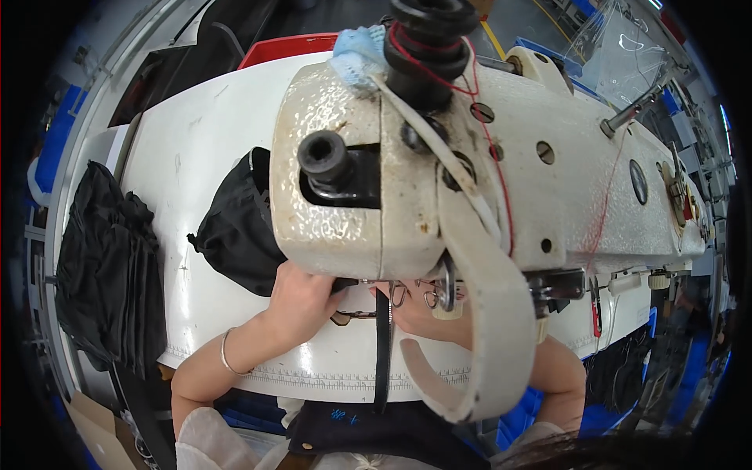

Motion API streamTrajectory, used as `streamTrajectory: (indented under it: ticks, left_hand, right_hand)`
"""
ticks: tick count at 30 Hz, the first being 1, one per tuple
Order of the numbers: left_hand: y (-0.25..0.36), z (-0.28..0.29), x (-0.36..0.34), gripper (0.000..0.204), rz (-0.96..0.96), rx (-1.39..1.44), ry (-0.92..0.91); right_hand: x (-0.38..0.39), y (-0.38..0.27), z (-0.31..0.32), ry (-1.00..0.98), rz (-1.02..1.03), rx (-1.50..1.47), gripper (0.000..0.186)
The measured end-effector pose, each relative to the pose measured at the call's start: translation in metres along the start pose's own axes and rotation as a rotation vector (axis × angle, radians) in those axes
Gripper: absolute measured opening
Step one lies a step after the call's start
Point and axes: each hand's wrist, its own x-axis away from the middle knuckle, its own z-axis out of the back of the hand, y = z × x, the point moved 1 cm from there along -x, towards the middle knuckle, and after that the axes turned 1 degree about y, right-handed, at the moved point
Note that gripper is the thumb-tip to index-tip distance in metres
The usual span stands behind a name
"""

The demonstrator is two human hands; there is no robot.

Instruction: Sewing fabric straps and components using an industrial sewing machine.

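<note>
The black strap (382,345) runs in a narrow line from under the head of the sewing machine (470,149) toward the person, crossing the white desk (196,157) and hanging over its near edge. Its far end disappears beneath the machine head, between the two hands.

The left hand (301,294) rests on the desk just left of the strap, knuckles up, with its fingertips tucked under the machine; whether its grip is closed on the strap or only pressing beside it cannot be told, since the machine hides the fingers. A thin metal bracelet (225,352) circles the left wrist. The right hand (423,313) lies just right of the strap, mostly covered by the machine head and a wide pale belt loop (486,329) that hangs in front of it; its grip cannot be told either.

A bundle of black fabric (235,227) sits on the desk to the left of the machine, touching its side. Further left, off the desk edge, lies a stack of black cloth pieces (106,266). Red thread (603,204) runs along the machine body from a black spool holder (427,47) on top.
</note>
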Motion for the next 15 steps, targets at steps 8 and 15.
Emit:
streamTrajectory:
  ticks: [8,15]
  left_hand:
    - [0.008,0.015,-0.022,0.023,0.11,0.209,0.155]
    - [0.01,-0.001,-0.015,0.021,-0.39,-0.469,0.033]
  right_hand:
    - [0.003,0.002,-0.008,0.084,0.01,0.085,0.032]
    - [0.004,-0.007,-0.022,0.405,-0.184,-0.421,0.032]
